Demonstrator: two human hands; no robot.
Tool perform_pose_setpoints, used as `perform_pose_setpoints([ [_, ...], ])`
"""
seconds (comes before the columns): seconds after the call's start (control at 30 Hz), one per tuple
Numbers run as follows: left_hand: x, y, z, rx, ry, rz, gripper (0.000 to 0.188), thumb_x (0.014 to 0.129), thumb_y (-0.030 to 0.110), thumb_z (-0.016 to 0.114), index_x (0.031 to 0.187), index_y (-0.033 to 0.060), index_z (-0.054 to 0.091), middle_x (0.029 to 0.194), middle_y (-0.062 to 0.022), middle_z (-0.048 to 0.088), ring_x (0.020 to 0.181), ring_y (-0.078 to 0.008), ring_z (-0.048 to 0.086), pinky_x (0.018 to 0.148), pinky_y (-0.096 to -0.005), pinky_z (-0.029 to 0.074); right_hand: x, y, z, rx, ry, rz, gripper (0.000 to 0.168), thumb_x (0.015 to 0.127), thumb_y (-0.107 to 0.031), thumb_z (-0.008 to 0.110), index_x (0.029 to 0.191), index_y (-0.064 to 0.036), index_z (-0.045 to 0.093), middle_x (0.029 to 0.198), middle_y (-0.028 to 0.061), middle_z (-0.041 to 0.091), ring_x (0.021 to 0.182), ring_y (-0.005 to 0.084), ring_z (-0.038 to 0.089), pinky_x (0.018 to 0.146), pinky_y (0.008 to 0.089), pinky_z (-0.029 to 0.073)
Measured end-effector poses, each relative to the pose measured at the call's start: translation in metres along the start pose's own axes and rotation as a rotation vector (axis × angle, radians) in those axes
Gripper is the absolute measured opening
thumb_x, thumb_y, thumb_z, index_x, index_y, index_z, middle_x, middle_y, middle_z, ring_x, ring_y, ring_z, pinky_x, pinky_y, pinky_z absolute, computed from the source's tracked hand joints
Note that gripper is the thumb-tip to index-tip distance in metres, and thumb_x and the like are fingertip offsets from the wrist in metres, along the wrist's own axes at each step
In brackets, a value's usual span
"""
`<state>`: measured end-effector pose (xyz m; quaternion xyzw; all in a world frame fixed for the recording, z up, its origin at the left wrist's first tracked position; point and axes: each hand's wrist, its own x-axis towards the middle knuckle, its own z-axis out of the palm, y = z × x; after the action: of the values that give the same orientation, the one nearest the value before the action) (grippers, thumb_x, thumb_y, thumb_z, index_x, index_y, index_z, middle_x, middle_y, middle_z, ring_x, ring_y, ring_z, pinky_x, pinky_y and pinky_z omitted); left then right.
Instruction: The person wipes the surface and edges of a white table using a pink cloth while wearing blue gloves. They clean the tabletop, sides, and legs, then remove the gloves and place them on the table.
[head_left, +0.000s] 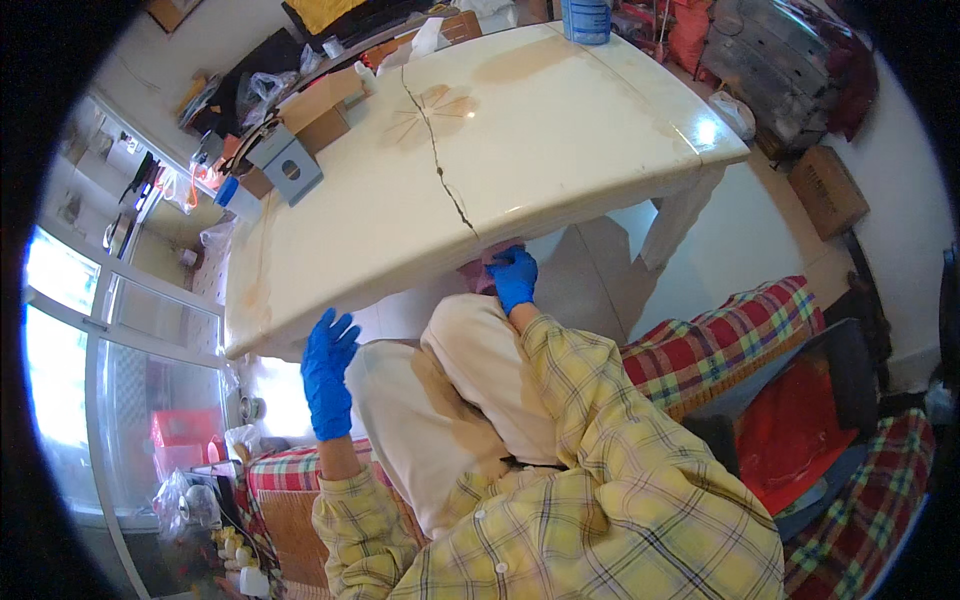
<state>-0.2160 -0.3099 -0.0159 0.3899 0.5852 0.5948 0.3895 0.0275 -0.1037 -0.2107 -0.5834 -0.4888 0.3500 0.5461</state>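
Observation:
My left hand (328, 375), in a blue glove, is raised beside my left knee near the table's front edge. Its fingers are apart and nothing is in it. My right hand (514, 277), gloved the same way, is just below the table edge above my other knee. Its fingers are bent against a pinkish, cloth-like thing (475, 276), partly hidden by the hand and the tabletop; whether they grip it I cannot tell. Before me stands a cream table (352, 217) with a dark crack (439, 172) running across its top.
A grey box (289, 169) with a round hole, a cardboard box (322, 127) and a blue-lidded container (238, 199) stand at the table's left. A blue tub (586, 21) is at the far edge. Plaid-covered seating (720, 341) lies to my right, and a carton (827, 191) on the floor.

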Motion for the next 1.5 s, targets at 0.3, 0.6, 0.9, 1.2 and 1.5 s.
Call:
perform_pose_setpoints([
  [0.3, -0.151, -0.135, -0.271, 0.035, 0.850, 0.009, 0.029, 0.098, 0.022, 0.060, 0.123, 0.0084, 0.067, 0.101, -0.0053, 0.071, 0.080, -0.0135, 0.062, 0.070, -0.0273, 0.048, -0.027, -0.068, -0.017, 0.142, -0.429, -0.254, 0.020, 0.087, -0.018, 0.069, 0.098, -0.001, 0.069, 0.092, 0.0077, 0.071, 0.079, 0.0162, 0.059, 0.075, 0.0358, 0.052],
  [0.6, -0.291, -0.177, -0.389, 0.832, 1.266, -0.009, 0.036, 0.100, 0.018, 0.058, 0.131, 0.0010, 0.059, 0.128, -0.0169, 0.063, 0.116, -0.0295, 0.061, 0.101, -0.0392, 0.047, -0.022, -0.214, -0.003, -0.003, -0.804, -0.422, 0.030, 0.089, 0.002, 0.064, 0.118, -0.001, 0.061, 0.115, 0.0059, 0.063, 0.106, 0.0163, 0.059, 0.096, 0.0314, 0.048],
  [0.9, -0.281, -0.189, -0.469, 1.291, 1.111, -0.311, 0.049, 0.097, 0.014, 0.056, 0.145, 0.0059, 0.049, 0.147, -0.0179, 0.048, 0.137, -0.0356, 0.043, 0.117, -0.0441, 0.032, -0.090, -0.350, 0.327, 0.037, -1.242, -1.129, 0.028, 0.080, 0.010, 0.062, 0.105, -0.004, 0.064, 0.103, 0.0093, 0.061, 0.100, 0.0244, 0.063, 0.089, 0.0308, 0.049],
  [1.2, -0.261, -0.217, -0.496, 1.114, 1.084, -0.463, 0.047, 0.103, 0.018, 0.045, 0.148, 0.0030, 0.045, 0.153, -0.0167, 0.042, 0.141, -0.0323, 0.039, 0.118, -0.0416, 0.029, -0.129, -0.319, 0.474, -0.338, -1.574, -1.366, 0.031, 0.081, -0.016, 0.072, 0.112, -0.019, 0.069, 0.108, 0.0120, 0.062, 0.097, 0.0336, 0.062, 0.079, 0.0406, 0.052],
  [1.5, -0.252, -0.193, -0.505, 1.371, 0.986, -0.628, 0.055, 0.101, 0.043, 0.047, 0.134, 0.0001, 0.058, 0.137, -0.0249, 0.054, 0.123, -0.0427, 0.052, 0.107, -0.0502, 0.041, -0.127, -0.336, 0.497, -0.442, -2.048, -1.213, 0.031, 0.081, -0.026, 0.074, 0.111, -0.025, 0.067, 0.097, 0.0025, 0.062, 0.077, 0.0257, 0.062, 0.061, 0.0401, 0.049],
])
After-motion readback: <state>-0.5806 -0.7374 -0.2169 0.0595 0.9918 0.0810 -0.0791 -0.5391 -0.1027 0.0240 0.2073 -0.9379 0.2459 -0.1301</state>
